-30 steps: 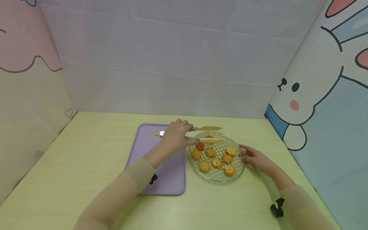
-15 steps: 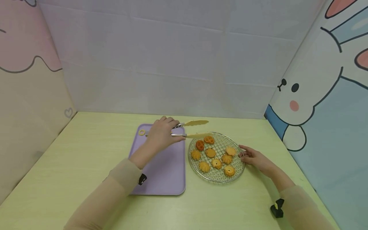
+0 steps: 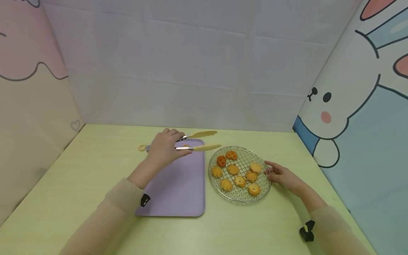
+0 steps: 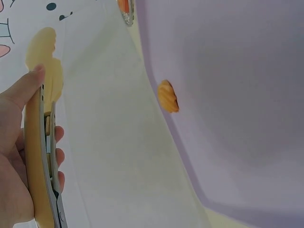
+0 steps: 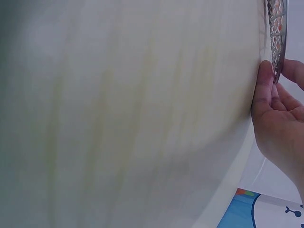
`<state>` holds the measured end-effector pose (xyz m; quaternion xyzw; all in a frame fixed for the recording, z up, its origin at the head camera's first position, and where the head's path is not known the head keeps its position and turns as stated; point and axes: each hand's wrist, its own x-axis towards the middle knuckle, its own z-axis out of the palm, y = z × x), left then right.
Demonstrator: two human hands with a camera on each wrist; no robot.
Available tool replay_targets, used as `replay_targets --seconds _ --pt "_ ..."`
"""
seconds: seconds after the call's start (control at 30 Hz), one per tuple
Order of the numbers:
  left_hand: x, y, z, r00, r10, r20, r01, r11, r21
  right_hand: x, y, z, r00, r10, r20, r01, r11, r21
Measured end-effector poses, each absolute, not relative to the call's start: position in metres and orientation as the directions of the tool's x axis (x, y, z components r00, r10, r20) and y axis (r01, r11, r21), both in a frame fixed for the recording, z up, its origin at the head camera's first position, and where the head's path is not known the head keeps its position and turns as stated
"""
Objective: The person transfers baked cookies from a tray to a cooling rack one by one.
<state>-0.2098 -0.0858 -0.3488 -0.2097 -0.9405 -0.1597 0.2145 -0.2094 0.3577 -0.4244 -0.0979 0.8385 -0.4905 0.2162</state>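
My left hand [image 3: 164,148] grips a pair of tongs [image 3: 205,147] with yellow scalloped tips and a yellow pull ring. The tongs' arms are spread, with nothing between the tips, above the far end of a purple tray [image 3: 181,198]. On that tray, near its far edge, lies one small ridged cookie [image 4: 167,96], partly hidden by the tongs in the head view. My right hand [image 3: 283,179] pinches the rim of a round wire rack [image 3: 240,194], thumb and fingers on either side of the edge in the right wrist view.
Several cookies [image 3: 240,181] lie spread over the rack, along with two pretzel-shaped ones [image 3: 231,155] near its far side. The rack is just right of the tray on a pale yellow table [image 3: 79,184]. Walls with printed cartoons enclose the table's back and sides.
My left hand has carried the tongs leftward, from over the rack to over the tray. The pretzel-shaped cookies and the cookie on the tray have come into sight. My right hand keeps its place.
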Motion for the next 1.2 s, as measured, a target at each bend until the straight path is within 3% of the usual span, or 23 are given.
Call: replay_targets --seconds 0.53,1.2 --pt "-0.209 -0.123 -0.364 -0.834 0.285 0.472 0.406 0.897 0.175 -0.209 0.358 -0.425 -0.889 -0.374 -0.262 0.048 0.494 -0.868" --pt "-0.224 -0.157 -0.392 -0.939 0.218 0.266 0.266 0.951 0.159 -0.209 0.358 -0.426 -0.89 -0.375 -0.261 0.042 0.501 -0.864"
